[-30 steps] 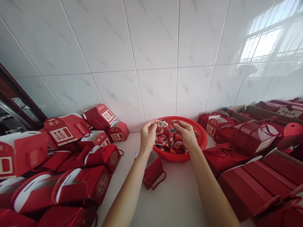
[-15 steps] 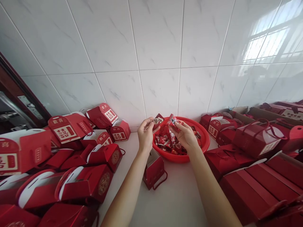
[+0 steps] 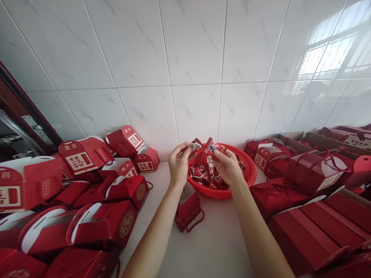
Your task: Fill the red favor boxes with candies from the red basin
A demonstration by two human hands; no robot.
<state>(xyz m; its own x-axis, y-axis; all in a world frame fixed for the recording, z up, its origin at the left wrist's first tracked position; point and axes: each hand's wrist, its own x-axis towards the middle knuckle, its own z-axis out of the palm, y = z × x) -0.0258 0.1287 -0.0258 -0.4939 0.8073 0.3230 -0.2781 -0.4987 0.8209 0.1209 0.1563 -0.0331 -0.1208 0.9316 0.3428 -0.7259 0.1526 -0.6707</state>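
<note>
Between its thumb and fingers, my left hand (image 3: 177, 164) pinches a dark red wrapped candy (image 3: 195, 146) with pale lettering. My right hand (image 3: 227, 166) grips a brighter red candy packet (image 3: 213, 147) with black characters, its face turned up. The two candies are close together but apart, held over a red plastic basket (image 3: 251, 175) piled with small wrapped sweets (image 3: 209, 175). Below my left wrist stands an open red gift box (image 3: 189, 210) with a cord handle, partly hidden by my forearm.
Rows of red gift boxes (image 3: 107, 224) crowd the left side of the white counter (image 3: 214, 235). More red boxes (image 3: 304, 231) and corded boxes (image 3: 314, 172) fill the right. A tiled wall (image 3: 195, 112) rises behind the basket.
The packet in my right hand has tilted slightly, showing more of its printed face. My left hand stays almost still with its candy.
</note>
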